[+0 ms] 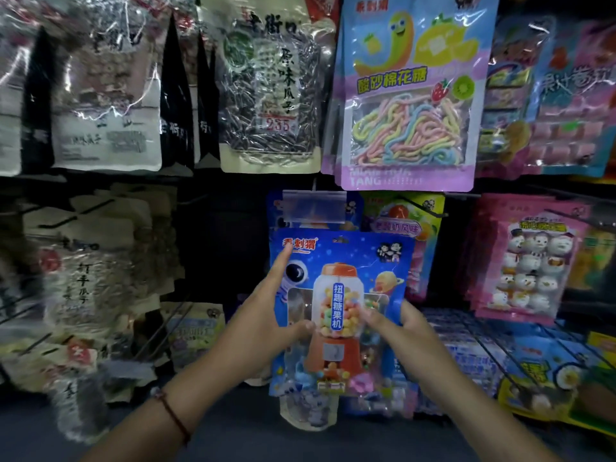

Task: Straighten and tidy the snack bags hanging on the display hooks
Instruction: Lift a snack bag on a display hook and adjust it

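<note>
A blue candy bag (343, 261) printed with an orange gumball machine hangs in front of me, below a clear price-tag holder (314, 206). My left hand (266, 315) holds its left edge, index finger stretched up toward the top corner and thumb pressed on the front. My right hand (396, 323) grips the bag's right side, thumb on the front over the candy window. More blue bags of the same kind hang behind it.
Above hang sunflower-seed bags (270, 95) and a pastel marshmallow-rope bag (410, 105). A pink marshmallow bag (523, 261) hangs to the right, a yellow candy bag (405, 218) behind. Brown seed bags (90, 278) fill the left hooks. Wire hooks (493, 348) jut out at lower right.
</note>
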`<action>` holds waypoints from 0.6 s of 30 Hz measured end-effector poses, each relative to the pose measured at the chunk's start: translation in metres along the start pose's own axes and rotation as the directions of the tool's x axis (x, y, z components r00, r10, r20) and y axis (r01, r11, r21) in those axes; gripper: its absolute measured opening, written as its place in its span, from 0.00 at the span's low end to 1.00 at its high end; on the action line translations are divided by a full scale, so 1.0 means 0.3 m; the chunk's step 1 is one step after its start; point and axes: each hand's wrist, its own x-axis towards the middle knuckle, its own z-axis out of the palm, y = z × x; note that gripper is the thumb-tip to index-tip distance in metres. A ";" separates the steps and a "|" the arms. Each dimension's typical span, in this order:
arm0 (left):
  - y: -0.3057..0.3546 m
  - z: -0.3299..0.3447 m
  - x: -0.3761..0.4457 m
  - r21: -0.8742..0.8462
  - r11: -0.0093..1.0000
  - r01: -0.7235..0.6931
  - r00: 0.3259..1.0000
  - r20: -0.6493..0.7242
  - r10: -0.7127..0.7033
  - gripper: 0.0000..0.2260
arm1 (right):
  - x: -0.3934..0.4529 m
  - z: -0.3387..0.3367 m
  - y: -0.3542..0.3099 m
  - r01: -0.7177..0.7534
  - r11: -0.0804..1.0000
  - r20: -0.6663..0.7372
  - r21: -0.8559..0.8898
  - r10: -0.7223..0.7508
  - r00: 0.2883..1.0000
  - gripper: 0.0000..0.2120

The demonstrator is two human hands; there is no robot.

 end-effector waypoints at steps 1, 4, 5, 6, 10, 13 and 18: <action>-0.012 -0.016 0.005 0.034 0.999 0.001 1.000 -0.005 -0.001 0.49 | 0.021 0.009 -0.014 0.029 0.999 -0.009 -0.044 -0.029 1.000 0.08; -0.044 -0.057 0.020 0.057 0.998 0.018 0.999 -0.040 -0.016 0.51 | 0.079 0.042 -0.071 0.154 0.980 -0.056 -0.126 -0.162 0.985 0.07; -0.046 -0.068 0.023 0.066 0.998 0.022 0.999 -0.043 -0.020 0.51 | 0.093 0.051 -0.088 0.203 0.968 -0.079 -0.146 -0.216 0.973 0.13; -0.046 -0.078 0.027 0.091 0.996 0.020 0.999 -0.043 -0.016 0.52 | 0.111 0.058 -0.105 0.237 0.958 -0.103 -0.161 -0.255 0.962 0.22; -0.037 -0.110 0.053 0.152 0.988 0.004 0.999 -0.049 0.004 0.52 | 0.158 0.062 -0.138 0.288 0.943 -0.112 -0.170 -0.309 0.945 0.39; -0.035 -0.138 0.077 0.188 0.982 -0.021 0.997 -0.063 0.034 0.52 | 0.194 0.060 -0.156 0.312 0.933 -0.120 -0.180 -0.336 0.934 0.39; -0.043 -0.156 0.119 0.260 0.965 -0.022 0.996 -0.073 0.042 0.52 | 0.253 0.067 -0.190 0.305 0.937 -0.123 -0.168 -0.327 0.937 0.37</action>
